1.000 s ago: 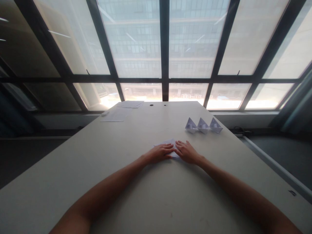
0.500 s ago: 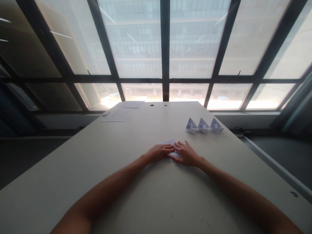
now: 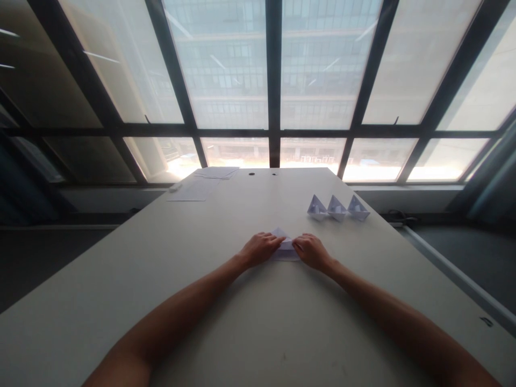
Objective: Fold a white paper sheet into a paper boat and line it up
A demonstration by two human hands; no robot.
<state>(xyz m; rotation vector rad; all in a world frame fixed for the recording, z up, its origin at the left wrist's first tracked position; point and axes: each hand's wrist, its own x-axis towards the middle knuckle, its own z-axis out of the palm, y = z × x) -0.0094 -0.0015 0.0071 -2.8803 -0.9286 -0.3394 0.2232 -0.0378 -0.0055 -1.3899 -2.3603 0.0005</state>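
Observation:
A partly folded sheet of white paper (image 3: 286,246) lies on the table between my hands, its pointed top facing the window and a straight strip along the near side. My left hand (image 3: 261,248) is closed on its left edge, fingers curled. At the right edge, my right hand (image 3: 312,250) pinches the paper with bent fingers. Beyond my right hand three white paper boats stand in a row: the left boat (image 3: 317,208), the middle boat (image 3: 336,208) and the right boat (image 3: 358,208).
White paper sheets (image 3: 189,191) lie at the table's far left, more of them near its far edge. Two small dark spots mark the far end of the white table (image 3: 193,322). Large framed windows (image 3: 314,80) rise behind it, with dark curtains (image 3: 484,183) at the sides.
My hands have drawn apart from the middle of the paper to its two sides. Their flat fingers have curled, and more of the paper now shows. The boats have not moved.

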